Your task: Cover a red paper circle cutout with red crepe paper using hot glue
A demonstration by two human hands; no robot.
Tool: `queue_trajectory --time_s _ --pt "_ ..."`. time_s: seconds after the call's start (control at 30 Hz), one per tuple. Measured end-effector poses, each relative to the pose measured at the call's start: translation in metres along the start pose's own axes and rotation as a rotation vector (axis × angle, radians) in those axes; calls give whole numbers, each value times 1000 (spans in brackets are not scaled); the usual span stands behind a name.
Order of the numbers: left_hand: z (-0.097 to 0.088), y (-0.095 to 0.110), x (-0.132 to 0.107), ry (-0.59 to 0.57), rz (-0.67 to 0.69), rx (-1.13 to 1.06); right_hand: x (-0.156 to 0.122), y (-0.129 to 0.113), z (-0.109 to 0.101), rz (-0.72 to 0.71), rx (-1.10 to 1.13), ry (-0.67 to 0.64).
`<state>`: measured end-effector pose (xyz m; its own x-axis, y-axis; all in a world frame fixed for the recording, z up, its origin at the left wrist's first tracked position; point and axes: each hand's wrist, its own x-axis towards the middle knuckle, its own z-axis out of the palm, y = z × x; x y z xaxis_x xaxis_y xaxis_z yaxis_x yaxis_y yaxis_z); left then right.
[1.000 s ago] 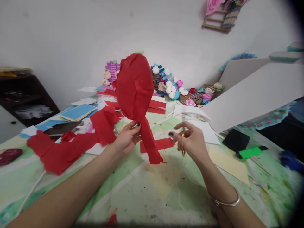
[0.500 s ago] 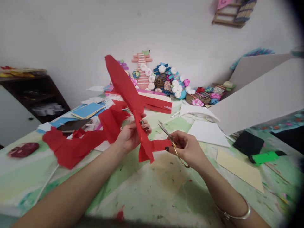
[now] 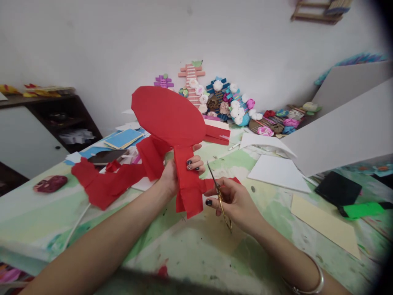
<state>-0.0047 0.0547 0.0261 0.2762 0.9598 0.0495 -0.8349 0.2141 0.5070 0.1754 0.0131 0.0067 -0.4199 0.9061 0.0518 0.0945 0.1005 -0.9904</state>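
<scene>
A red paper-covered shape (image 3: 168, 116), with a rounded oval head and a narrow handle-like strip, stands upright over the table. My left hand (image 3: 176, 174) is closed around its strip, fingertips showing on the right side. Loose red ends hang below the grip, and a strip sticks out to the right, partly behind my right hand. In my right hand (image 3: 231, 200) is a pair of gold-handled scissors (image 3: 219, 194), blades pointing up and apart from the oval. To the left, crumpled red crepe paper (image 3: 107, 186) lies across the table.
White board pieces (image 3: 278, 172), a cream sheet (image 3: 324, 223), a black item (image 3: 337, 188) and a green tool (image 3: 364, 209) lie at right. Blue cards (image 3: 123, 138) and a maroon case (image 3: 50, 183) are at left. Decorated stick crafts (image 3: 216, 92) lean on the wall; a large white panel (image 3: 340, 119) stands at right.
The red shape has turned from nearly edge-on so its broad oval face shows. The scissors have tilted more upright, close beside the strip. The view has shifted slightly left.
</scene>
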Motion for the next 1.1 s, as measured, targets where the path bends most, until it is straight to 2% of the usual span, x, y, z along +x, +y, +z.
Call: queue_trajectory --time_s 0.17,0.37,0.5,0.63,0.77,1.1 --pt "2 -1 -1 11 31 26 1 -4 4 30 171 6" --pt "4 -10 -4 -78 -40 -77 3 1 9 6 287 61" --pt "6 -15 -6 -95 -89 -99 1 8 11 -21 312 68" --pt "8 -19 -7 -60 -142 -109 2 8 14 -54 306 92" --pt "8 -23 -8 -31 -131 -103 2 6 15 -97 283 83" --pt "6 -26 -7 29 -155 -77 1 12 13 -131 22 132"
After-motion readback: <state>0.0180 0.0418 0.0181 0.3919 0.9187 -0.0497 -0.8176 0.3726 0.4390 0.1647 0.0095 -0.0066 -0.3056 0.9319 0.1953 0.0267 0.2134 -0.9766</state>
